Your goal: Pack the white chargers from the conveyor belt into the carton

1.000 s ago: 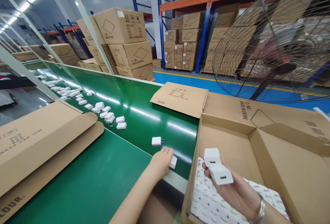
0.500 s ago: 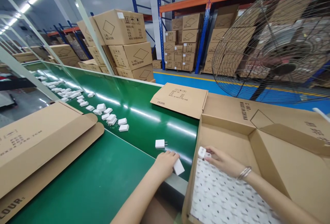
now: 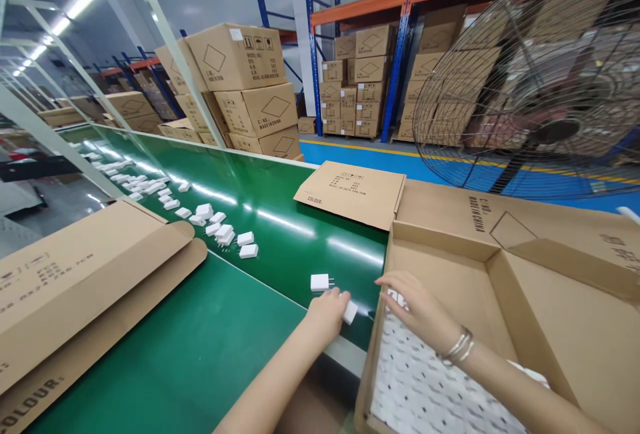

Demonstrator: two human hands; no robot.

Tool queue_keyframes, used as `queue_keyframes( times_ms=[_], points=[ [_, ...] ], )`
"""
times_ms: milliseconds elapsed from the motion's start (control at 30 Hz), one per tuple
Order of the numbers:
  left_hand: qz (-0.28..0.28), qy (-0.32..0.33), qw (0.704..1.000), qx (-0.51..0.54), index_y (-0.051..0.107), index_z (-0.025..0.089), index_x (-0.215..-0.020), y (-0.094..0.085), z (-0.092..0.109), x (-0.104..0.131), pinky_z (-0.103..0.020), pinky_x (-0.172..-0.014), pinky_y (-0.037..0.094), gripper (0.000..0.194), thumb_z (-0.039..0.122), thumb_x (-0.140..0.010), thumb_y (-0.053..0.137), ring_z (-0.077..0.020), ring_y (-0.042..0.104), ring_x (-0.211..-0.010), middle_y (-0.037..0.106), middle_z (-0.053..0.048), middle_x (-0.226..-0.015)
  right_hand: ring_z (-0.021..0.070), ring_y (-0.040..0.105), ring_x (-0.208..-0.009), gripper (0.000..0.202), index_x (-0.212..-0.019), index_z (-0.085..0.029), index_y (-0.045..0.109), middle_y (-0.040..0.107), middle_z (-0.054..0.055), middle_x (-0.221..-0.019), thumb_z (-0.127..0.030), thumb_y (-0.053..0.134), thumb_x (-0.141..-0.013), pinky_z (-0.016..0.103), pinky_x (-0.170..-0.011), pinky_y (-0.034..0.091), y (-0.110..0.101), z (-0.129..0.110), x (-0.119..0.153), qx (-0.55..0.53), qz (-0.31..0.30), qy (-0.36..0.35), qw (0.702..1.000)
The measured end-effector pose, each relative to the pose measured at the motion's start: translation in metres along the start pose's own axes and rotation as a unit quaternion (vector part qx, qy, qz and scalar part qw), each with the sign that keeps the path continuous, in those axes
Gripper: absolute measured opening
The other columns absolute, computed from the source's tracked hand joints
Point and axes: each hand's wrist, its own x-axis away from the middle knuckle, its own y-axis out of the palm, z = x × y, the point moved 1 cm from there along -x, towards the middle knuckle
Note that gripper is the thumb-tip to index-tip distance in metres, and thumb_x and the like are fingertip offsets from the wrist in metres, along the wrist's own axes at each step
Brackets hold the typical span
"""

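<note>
My left hand (image 3: 327,314) is closed on a white charger (image 3: 351,313) above the green belt's near edge. Just beyond its fingers, another white charger (image 3: 320,283) lies on the belt with its prongs pointing right. My right hand (image 3: 415,304), fingers apart, is over the left wall of an open cardboard box (image 3: 440,254). Beneath and beside that hand are white chargers (image 3: 397,298) at the end of the packed rows (image 3: 415,381). No charger shows between its fingertips.
Many white chargers (image 3: 225,234) lie along the green belt (image 3: 280,221) toward the far left. A folded carton (image 3: 100,267) rests at left, and a box flap (image 3: 353,191) overlaps the belt. A large fan (image 3: 545,107) stands behind the box at right.
My right hand has opened and moved slightly left toward the box's wall, leaving the charger at the rows. My left hand's charger has turned and shifted a little up. The belt's chargers have shifted right in view.
</note>
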Motion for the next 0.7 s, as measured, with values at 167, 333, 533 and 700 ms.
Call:
queue_keyframes(
  times_ms=[167, 333, 533, 700],
  points=[
    [-0.023, -0.173, 0.983, -0.057, 0.053, 0.006, -0.102, -0.022, 0.018, -0.005, -0.037, -0.068, 0.044, 0.029, 0.002, -0.076, 0.039, -0.031, 0.055, -0.094, 0.056, -0.021, -0.099, 0.023, 0.052, -0.104, 0.044, -0.118, -0.012, 0.045, 0.056, 0.013, -0.113, -0.013, 0.053, -0.074, 0.033, -0.087, 0.041, 0.043, -0.035, -0.026, 0.045, -0.14, 0.029, 0.989],
    [-0.048, -0.148, 0.987, -0.029, 0.053, 0.01, -0.104, -0.014, 0.011, -0.01, -0.036, -0.071, 0.045, 0.033, 0.004, -0.072, 0.047, -0.0289, 0.055, -0.096, 0.059, -0.018, -0.1, 0.0284, 0.061, -0.086, 0.044, -0.109, -0.007, 0.051, 0.065, 0.016, -0.094, -0.014, 0.06, -0.066, 0.033, -0.07, 0.046, 0.076, -0.039, -0.055, 0.063, -0.205, 0.061, 0.975],
    [-0.032, -0.067, 0.997, 0.019, 0.04, 0.018, -0.12, -0.007, -0.028, 0.022, -0.038, -0.095, 0.036, 0.068, 0.026, -0.058, 0.066, -0.0248, 0.05, -0.106, 0.054, -0.009, -0.115, 0.0294, 0.054, -0.099, 0.071, -0.12, -0.012, 0.044, 0.058, 0.016, -0.109, -0.017, 0.073, -0.056, 0.036, -0.078, 0.044, 0.08, -0.034, -0.056, 0.088, -0.214, 0.055, 0.971],
    [0.034, -0.102, 0.993, 0.039, 0.05, 0.02, -0.107, -0.012, -0.046, 0.024, -0.034, -0.09, 0.037, 0.032, 0.016, -0.077, 0.038, -0.0197, 0.053, -0.1, 0.058, -0.006, -0.106, 0.0294, 0.047, -0.107, 0.055, -0.109, -0.019, 0.054, 0.053, 0.013, -0.114, -0.014, 0.074, -0.058, 0.036, -0.079, 0.044, 0.089, -0.048, -0.052, 0.104, -0.213, 0.02, 0.971]
  ],
)
